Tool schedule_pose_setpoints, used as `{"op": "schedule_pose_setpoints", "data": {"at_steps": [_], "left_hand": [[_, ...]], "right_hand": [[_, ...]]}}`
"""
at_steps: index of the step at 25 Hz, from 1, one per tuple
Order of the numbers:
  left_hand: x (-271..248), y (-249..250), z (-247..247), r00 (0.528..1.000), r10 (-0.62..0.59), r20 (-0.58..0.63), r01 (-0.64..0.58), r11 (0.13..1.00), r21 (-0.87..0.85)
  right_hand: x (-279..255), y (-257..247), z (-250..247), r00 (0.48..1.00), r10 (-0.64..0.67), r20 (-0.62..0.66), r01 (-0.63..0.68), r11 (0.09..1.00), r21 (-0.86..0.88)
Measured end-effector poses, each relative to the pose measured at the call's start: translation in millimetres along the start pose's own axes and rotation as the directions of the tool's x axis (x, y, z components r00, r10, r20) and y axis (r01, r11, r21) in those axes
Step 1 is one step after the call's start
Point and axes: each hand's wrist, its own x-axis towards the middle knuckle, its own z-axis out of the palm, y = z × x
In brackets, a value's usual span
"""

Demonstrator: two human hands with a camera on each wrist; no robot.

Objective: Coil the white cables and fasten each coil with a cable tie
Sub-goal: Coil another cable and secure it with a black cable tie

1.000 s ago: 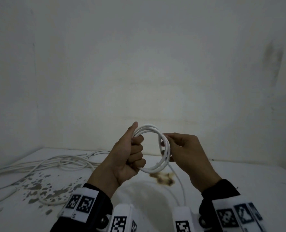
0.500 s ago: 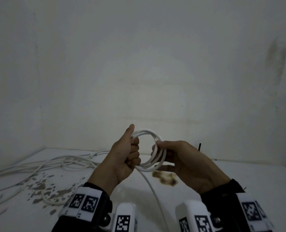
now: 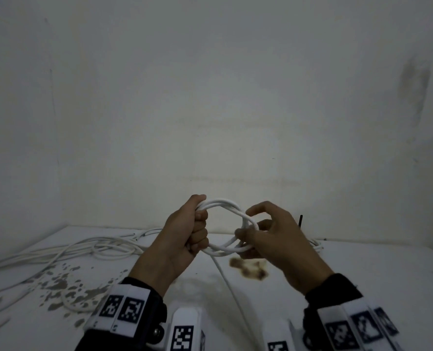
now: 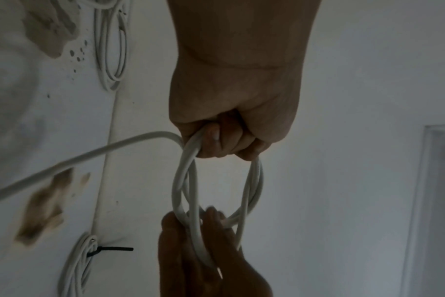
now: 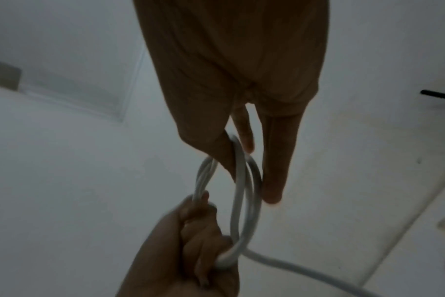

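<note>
Head view: I hold the small coil of white round-sheathed cable [image 3: 225, 225] in the air above the near middle of the stained white worktop [image 3: 362, 269], between my two hands. My left hand [image 3: 185, 236] is fisted round the coil's left side, fingers curled over all the turns. My right hand [image 3: 273, 236] takes the coil's right side, thumb and fingertips pinching the turns where they cross; the other fingers are spread loose. The ring stands roughly upright and faces me, its wider span running left to right from hand to hand.

The uncoiled tail of the same cable [image 3: 229, 282] leaves the bottom of my left fist and runs toward the worktop's near edge. The next wrap, I judge, turns on this: the tail starts on the left-hand side, so my right hand must release and reach down and across for it while my left keeps the ring.

Left wrist view: a finished white cable coil [image 4: 76, 265] bound with a black cable tie [image 4: 109, 250] lies along the worktop's far edge. More loose white cables [image 3: 83, 249] lie toward the far left corner.
</note>
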Motion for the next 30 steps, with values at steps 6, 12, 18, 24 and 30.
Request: {"op": "schedule_pose_setpoints", "data": {"at_steps": [6, 12, 18, 24, 30], "left_hand": [[5, -2, -7, 0.994, 0.086, -0.070, -0.069, 0.972, 0.225], [7, 1, -27, 0.992, 0.029, -0.120, -0.009, 0.987, 0.159], [18, -3, -38, 0.976, 0.072, -0.207, -0.089, 0.993, -0.074], [27, 6, -66, 0.968, 0.041, -0.249, -0.077, 0.987, -0.138], [26, 9, -67, 0.976, 0.027, -0.216, -0.084, 0.962, -0.260]], "right_hand": [[-2, -16, -24, 0.955, 0.255, 0.150, -0.284, 0.932, 0.225], [0, -11, -50, 1.000, 0.014, 0.000, -0.012, 0.832, -0.555], [1, -9, -46, 0.967, 0.252, 0.048, -0.246, 0.859, 0.449], [1, -11, -54, 0.981, -0.063, -0.184, -0.039, 0.860, -0.508], [2, 0, -44, 0.993, -0.115, 0.003, 0.100, 0.845, -0.526]]}}
